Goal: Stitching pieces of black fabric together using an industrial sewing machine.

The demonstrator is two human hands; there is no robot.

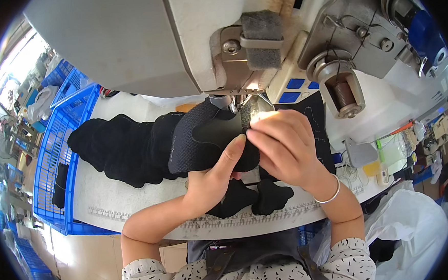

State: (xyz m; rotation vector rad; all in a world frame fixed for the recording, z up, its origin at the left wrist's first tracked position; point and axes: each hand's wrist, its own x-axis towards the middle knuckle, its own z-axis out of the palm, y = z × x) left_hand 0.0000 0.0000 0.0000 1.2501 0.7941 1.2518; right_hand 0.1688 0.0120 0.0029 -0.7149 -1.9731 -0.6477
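A black fabric piece [216,133] with a textured dark grey panel lies under the needle area of a sewing machine [237,102]. My left hand [209,187] grips its near edge, thumb on top and fingers mostly hidden below. Close to the needle, my right hand [288,144] pinches the right part of the same piece between thumb and fingers. A long row of overlapping black fabric pieces [117,149] stretches left from it. Two small black cut pieces, one of them a rounded piece [271,197], lie in front of my hands.
A ruler strip [188,224] runs along the table's near edge. Blue plastic baskets [56,171] stand at the left. A bobbin of dark thread [343,94] hangs at upper right. More black fabric [312,121] lies right of the needle, and a white plastic bag [408,221] sits at lower right.
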